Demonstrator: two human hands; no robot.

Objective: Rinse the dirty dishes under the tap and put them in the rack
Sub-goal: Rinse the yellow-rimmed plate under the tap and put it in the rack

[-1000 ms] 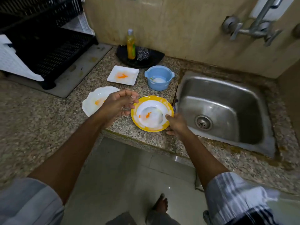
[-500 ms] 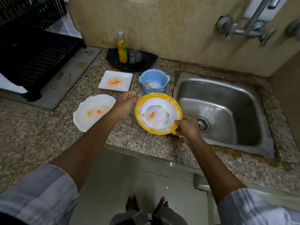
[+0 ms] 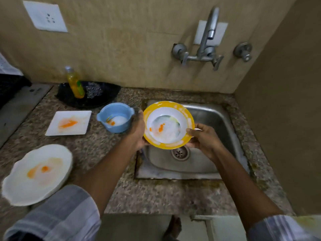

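Both hands hold a yellow-rimmed white bowl [image 3: 168,125] with orange smears over the left part of the steel sink [image 3: 205,160]. My left hand [image 3: 137,131] grips its left rim and my right hand [image 3: 202,138] grips its right rim. The tap [image 3: 207,39] on the wall above the sink runs no water. On the counter to the left lie a dirty blue bowl [image 3: 115,117], a white square plate [image 3: 69,122] and a white scalloped plate [image 3: 37,173], all with orange stains. Only a dark corner of the rack [image 3: 8,87] shows at the far left.
A black tray [image 3: 107,96] at the back holds a yellow soap bottle [image 3: 75,83] and a steel scrubber [image 3: 93,89]. A grey mat [image 3: 19,105] lies under the rack. The wall closes in to the right of the sink. A foot [image 3: 173,226] stands below the counter edge.
The yellow-rimmed bowl has been lifted off the counter and carried right, over the sink. My left hand has closed on its left rim. The view has swung right, so the rack is mostly out of frame.
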